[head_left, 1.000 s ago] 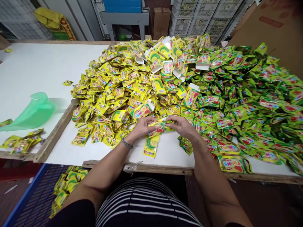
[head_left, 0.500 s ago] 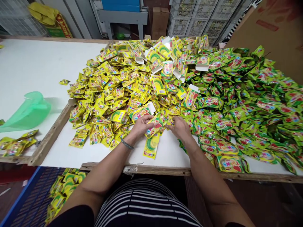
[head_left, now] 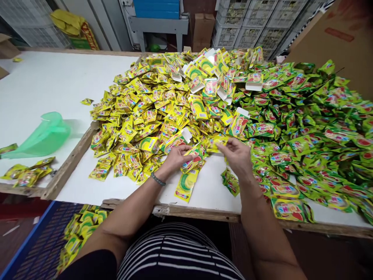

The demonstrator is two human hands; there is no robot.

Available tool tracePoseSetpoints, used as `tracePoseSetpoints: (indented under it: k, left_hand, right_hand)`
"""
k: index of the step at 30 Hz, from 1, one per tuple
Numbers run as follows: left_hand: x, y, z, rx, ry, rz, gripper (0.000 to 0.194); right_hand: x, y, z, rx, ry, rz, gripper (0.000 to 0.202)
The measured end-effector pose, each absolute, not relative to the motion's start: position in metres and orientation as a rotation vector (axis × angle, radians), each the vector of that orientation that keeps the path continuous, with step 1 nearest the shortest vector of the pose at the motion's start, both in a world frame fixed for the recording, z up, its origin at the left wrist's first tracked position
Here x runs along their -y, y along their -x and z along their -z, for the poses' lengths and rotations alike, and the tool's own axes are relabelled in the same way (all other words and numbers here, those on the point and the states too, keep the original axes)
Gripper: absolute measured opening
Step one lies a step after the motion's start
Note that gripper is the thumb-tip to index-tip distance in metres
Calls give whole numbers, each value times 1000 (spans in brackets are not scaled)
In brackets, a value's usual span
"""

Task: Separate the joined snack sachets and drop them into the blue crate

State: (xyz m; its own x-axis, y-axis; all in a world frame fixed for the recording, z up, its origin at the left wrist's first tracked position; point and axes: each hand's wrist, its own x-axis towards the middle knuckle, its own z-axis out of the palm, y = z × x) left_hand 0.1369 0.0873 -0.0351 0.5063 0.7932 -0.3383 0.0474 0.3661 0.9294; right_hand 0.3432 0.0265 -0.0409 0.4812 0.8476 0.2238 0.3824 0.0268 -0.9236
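Observation:
My left hand is closed on a small green and yellow box near the table's front edge. Just right of it, my right hand pinches a yellow packet. A flat yellow box lies on the white tabletop below my left hand, and another box with a raised white flap rests above it. Heaps of yellow packets spread behind and left of my hands. Green packets fill the right side. A lone green packet lies under my right wrist.
A green translucent scoop lies on the left table section, beyond a wooden strip. Below the front edge stands a blue crate holding yellow packets. A large cardboard box is at the back right.
My right hand has moved right and now shows a yellow packet between its fingers. My left hand keeps its box. The whole view has shifted slightly.

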Motion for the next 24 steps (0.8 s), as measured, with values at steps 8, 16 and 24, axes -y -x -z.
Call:
tracePoseSetpoints:
  k: [8, 16, 24]
  left_hand:
    - [-86, -137, 35, -878, -1177, -567, 41]
    - [-84, -142, 37, -792, -1152, -542, 44]
    - [-84, -144, 38, -851, -1012, -700, 48]
  right_hand:
    - [-27, -336, 36, 1515, 1558, -702, 40]
    - [-31, -321, 51, 1321, 1467, -926, 23]
    - [-25, -305, 35, 1240, 1486, -747, 33]
